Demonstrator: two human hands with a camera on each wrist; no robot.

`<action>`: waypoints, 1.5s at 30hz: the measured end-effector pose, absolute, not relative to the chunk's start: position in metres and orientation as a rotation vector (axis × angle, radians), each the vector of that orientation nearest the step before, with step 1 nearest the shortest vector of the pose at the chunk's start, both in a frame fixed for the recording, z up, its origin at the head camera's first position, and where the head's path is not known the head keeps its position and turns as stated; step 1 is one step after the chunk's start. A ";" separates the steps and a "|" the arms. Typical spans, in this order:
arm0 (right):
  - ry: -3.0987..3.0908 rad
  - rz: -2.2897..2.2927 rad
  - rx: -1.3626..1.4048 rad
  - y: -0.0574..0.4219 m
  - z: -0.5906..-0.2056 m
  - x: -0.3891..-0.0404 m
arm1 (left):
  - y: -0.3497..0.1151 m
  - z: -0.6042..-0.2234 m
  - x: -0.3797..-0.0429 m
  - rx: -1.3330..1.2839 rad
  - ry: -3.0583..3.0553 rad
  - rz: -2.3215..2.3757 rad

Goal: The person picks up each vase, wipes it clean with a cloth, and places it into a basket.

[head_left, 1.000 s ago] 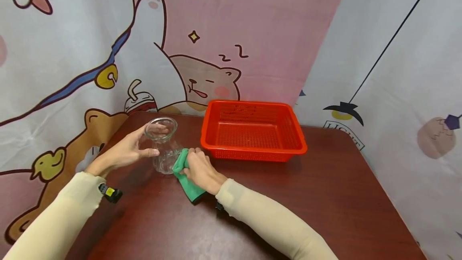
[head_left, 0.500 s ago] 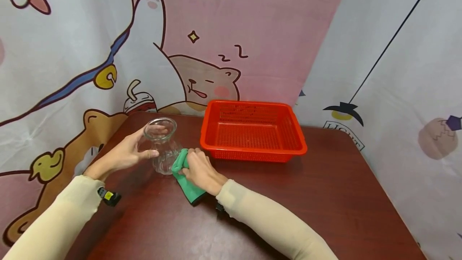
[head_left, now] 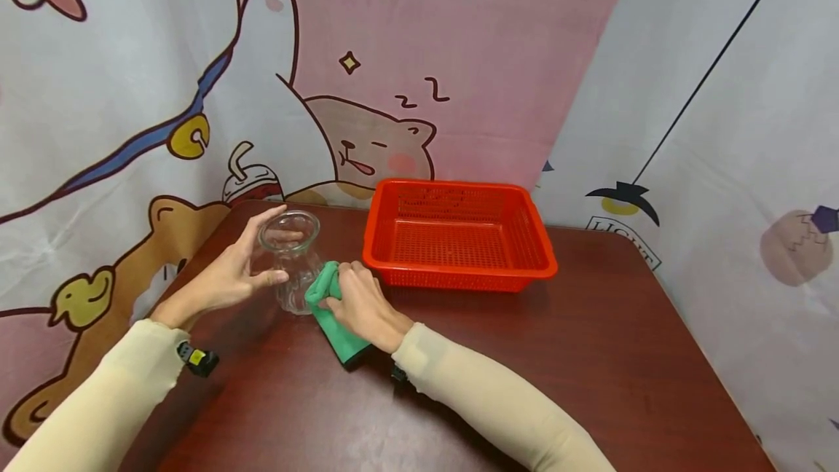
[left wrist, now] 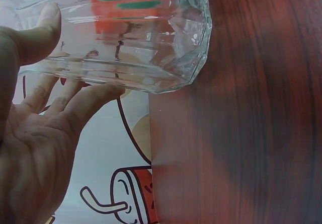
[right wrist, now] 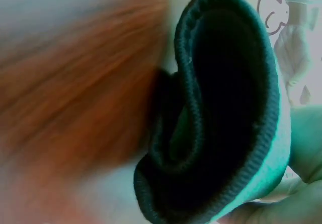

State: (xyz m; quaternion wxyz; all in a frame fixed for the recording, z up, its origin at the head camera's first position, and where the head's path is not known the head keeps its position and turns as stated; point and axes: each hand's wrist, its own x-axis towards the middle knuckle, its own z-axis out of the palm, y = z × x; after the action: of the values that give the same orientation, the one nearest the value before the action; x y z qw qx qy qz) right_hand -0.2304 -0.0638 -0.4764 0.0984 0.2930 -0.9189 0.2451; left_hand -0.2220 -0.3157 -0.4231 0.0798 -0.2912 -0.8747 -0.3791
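Observation:
A clear glass vase (head_left: 296, 274) with a flared rim and ribbed body stands upright at the left of the table. My left hand (head_left: 226, 279) holds it near the neck, thumb on the near side and fingers behind. In the left wrist view, the thumb and fingers span the vase's (left wrist: 136, 38) upper part. My right hand (head_left: 364, 304) grips a folded green cloth (head_left: 341, 335) against the vase's lower right side. A loose end of the cloth with a dark edge hangs toward the table. The right wrist view shows this dark hem (right wrist: 193, 108) close up.
A red perforated plastic basket (head_left: 452, 277) sits at the back of the table, just right of the vase. The dark red-brown wooden table (head_left: 609, 341) extends to the right and front. A cartoon-printed curtain (head_left: 498, 57) hangs behind it.
My right hand and the cloth have shifted slightly left and up along the vase. The left hand's upper fingers have lifted a little, while the vase has stayed nearly in place.

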 end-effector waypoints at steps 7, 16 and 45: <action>-2.615 0.760 0.852 -0.066 -0.462 -0.231 | -0.321 -0.432 -0.232 -0.839 -2.616 -1.163; -2.492 0.851 0.874 -0.067 -0.444 -0.233 | -0.318 -0.431 -0.233 -0.870 -2.623 -1.225; -2.243 1.162 0.886 -0.065 -0.426 -0.232 | -0.320 -0.435 -0.226 -0.780 -2.634 -1.194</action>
State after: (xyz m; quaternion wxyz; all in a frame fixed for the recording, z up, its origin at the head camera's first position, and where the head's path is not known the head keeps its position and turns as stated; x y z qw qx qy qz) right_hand -0.2319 -0.0651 -0.4258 0.2299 0.3222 -0.8154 0.4225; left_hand -0.2256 -0.3202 -0.4354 0.0728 -0.2597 -0.8770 -0.3976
